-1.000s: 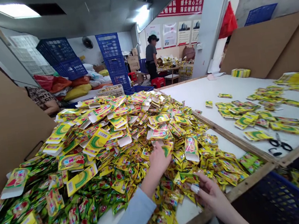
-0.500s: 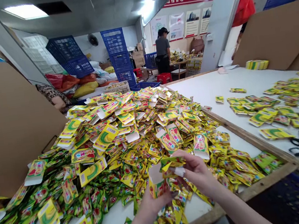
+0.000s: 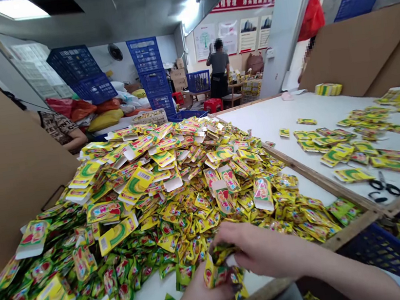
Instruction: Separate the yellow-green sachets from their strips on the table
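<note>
Bright, even light pours down from the ceiling panels [image 3: 14, 3] — shadows are soft, glare glints off the glossy sachets [image 3: 156, 210], and the wide lens bends the room's edges, though the middle looks sharp.

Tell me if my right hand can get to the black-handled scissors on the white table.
Probably yes: between the right hand and the black-handled scissors lie only a low wooden edge strip and scattered yellow foil sachets. Nothing tall blocks the way, though it looks a long stretch.
</note>
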The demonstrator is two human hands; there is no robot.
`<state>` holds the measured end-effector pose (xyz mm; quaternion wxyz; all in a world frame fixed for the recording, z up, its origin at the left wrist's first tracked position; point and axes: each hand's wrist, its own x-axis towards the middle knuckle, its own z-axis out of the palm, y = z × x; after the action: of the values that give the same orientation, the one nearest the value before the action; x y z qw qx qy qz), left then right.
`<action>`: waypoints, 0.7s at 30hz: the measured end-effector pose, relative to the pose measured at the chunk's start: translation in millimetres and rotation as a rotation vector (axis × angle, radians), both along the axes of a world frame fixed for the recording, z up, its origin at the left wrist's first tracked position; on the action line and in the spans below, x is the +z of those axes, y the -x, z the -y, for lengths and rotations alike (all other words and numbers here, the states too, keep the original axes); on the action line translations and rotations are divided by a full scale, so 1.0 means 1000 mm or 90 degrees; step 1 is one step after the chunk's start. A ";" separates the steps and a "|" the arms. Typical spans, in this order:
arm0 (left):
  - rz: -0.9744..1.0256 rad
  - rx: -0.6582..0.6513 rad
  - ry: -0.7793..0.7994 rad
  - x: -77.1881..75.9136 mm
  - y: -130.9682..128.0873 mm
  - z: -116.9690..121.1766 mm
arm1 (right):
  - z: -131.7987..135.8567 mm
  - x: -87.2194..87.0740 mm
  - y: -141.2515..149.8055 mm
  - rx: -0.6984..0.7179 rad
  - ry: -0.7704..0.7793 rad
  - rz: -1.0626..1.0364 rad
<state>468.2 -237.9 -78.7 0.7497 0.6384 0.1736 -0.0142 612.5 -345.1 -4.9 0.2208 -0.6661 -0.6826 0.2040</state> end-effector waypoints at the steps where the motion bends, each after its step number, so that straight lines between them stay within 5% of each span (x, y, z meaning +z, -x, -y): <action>1: -0.004 -0.033 0.037 0.002 0.001 -0.001 | 0.000 -0.001 -0.004 -0.001 -0.009 -0.039; 5: -0.006 -0.094 0.125 -0.002 0.008 -0.003 | 0.000 -0.010 -0.011 0.013 -0.049 -0.071; 13: -0.019 -0.023 0.151 -0.044 0.013 0.010 | 0.018 -0.024 -0.003 0.076 0.044 -0.125; 21: -0.025 -0.044 0.075 -0.038 0.009 0.020 | 0.035 -0.047 0.026 -0.069 0.100 -0.209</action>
<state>459.0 -258.0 -117.0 0.7814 0.5985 0.1650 -0.0628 586.9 -380.3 -51.4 0.2872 -0.6750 -0.5824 0.3501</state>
